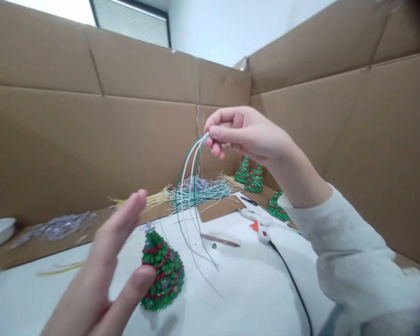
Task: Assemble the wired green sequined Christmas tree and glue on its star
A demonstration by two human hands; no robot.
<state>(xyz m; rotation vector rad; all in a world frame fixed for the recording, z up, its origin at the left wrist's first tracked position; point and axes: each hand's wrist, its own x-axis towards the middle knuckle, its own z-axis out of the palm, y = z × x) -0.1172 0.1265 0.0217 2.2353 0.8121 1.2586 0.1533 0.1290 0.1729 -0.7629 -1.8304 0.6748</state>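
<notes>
My right hand (pixel 243 133) is raised above the table, thumb and fingertips pinched on one end of several thin green and white strands (pixel 192 161). The strands arc down to the left, their loose ends hanging over the white surface. Low on the left, my left hand (pixel 108 275) is open, thumb and fingers apart, with nothing in it. Beside its thumb stands a small green Christmas tree (pixel 164 275) wound with red garland and topped by a pale star. The thumb overlaps the tree in view; whether they touch I cannot tell.
Behind lie bundles of teal strands (pixel 213 191) and yellow strands (pixel 154 198). A glue gun (pixel 263 232) with a black cord and a pointed stick (pixel 220 240) lie on the white surface. More small trees (pixel 255 179) stand at right. Cardboard walls (pixel 143 135) enclose the table.
</notes>
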